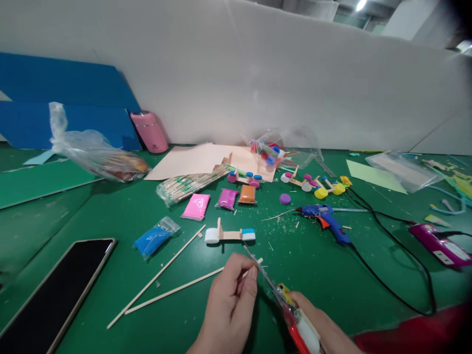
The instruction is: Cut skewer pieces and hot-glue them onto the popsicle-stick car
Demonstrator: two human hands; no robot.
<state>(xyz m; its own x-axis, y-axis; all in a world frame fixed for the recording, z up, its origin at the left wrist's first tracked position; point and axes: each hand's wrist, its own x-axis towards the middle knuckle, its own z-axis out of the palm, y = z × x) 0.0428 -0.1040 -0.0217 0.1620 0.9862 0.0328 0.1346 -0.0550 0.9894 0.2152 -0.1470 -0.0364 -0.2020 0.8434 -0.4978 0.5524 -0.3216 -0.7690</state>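
the person's left hand pinching a thin wooden stick, right hand wrapped round a red-handled cutting tool, blade by the stick's tip, green table below

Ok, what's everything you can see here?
Phone: one, black, front left
Flask: one, pink, back left
Boards: two, blue, back left
Bags: several, clear, back
Papers: several, peach and green, back
Stick bundle: one, pale, back middle
Packets: four, blue, pink, magenta, orange, middle
Little cars: four, multicoloured, middle and back
Cap: one, purple, middle
Glue gun: one, blue, right
Power strip: one, magenta, right
Scraps: many, mixed, right
Table: one, green, underneath
Wall: one, white, behind
Loose sticks: two, pale, front
Cutter: one, red and white, front right
Left hand: one, on stick
Right hand: one, on cutter
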